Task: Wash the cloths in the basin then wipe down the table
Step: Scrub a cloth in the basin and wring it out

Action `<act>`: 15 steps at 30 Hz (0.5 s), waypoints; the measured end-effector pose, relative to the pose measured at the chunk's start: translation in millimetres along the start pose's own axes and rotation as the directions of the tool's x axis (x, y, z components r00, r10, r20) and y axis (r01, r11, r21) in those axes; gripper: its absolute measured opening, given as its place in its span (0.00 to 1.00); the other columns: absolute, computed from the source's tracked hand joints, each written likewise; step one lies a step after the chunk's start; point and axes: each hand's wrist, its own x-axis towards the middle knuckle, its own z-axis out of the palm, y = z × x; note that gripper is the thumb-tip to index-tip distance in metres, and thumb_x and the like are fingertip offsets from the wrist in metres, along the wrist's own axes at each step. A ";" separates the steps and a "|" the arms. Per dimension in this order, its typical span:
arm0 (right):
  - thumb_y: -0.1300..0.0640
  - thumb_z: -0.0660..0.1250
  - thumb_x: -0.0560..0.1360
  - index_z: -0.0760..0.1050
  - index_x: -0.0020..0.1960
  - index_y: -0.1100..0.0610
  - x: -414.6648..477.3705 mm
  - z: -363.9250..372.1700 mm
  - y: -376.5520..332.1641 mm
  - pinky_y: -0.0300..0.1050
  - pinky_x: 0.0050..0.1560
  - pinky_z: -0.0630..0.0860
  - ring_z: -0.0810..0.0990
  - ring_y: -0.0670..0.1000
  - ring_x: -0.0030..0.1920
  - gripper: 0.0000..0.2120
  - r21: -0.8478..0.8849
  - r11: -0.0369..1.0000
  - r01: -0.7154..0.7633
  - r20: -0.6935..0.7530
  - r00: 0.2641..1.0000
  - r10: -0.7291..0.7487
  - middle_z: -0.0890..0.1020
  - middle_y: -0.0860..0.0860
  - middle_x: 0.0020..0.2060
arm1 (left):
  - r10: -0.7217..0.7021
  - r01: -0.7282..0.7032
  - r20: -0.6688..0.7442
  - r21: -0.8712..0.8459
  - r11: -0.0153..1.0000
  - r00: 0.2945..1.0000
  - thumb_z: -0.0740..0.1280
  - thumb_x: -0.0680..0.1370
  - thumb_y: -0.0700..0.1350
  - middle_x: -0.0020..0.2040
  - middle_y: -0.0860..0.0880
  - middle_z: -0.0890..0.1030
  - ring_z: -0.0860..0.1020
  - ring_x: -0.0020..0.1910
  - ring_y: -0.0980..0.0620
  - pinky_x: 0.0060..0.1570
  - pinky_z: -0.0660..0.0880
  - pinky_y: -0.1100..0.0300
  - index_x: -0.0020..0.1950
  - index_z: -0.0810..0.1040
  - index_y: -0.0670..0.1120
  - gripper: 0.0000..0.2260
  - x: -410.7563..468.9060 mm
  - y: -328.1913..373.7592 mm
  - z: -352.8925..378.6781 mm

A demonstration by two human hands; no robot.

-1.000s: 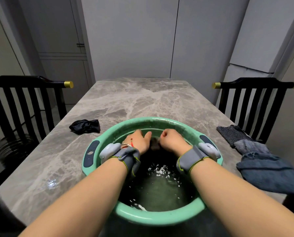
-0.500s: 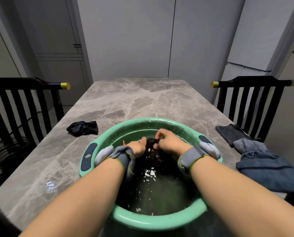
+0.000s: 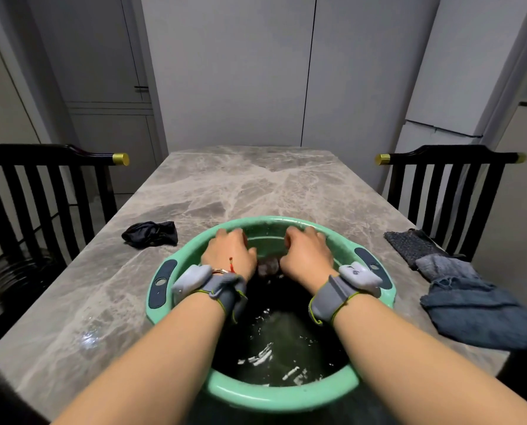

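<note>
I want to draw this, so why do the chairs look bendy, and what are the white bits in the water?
Head view: the wide lens tilts the left chair and right chair outward; the white bits are light glinting off rippled water in the green basin; the left hand and right hand, gripping a dark cloth, look slightly smeared; a glint sits on the marble table.

Left hand (image 3: pixel 230 254), right hand (image 3: pixel 308 256) around dark cloth (image 3: pixel 268 266) in basin (image 3: pixel 286 397)
</note>
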 end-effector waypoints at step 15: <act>0.68 0.57 0.76 0.76 0.52 0.63 9.7 11.6 -4.6 0.33 0.42 0.69 0.74 0.50 0.44 0.10 0.315 0.943 -0.104 0.372 0.928 -0.022 0.77 0.59 0.43 | -0.082 0.181 0.400 -0.218 0.959 0.913 0.44 0.84 0.50 0.70 0.36 0.70 0.67 0.71 0.42 0.66 0.63 0.56 0.69 0.68 0.35 0.25 -1.2 6.4 33.6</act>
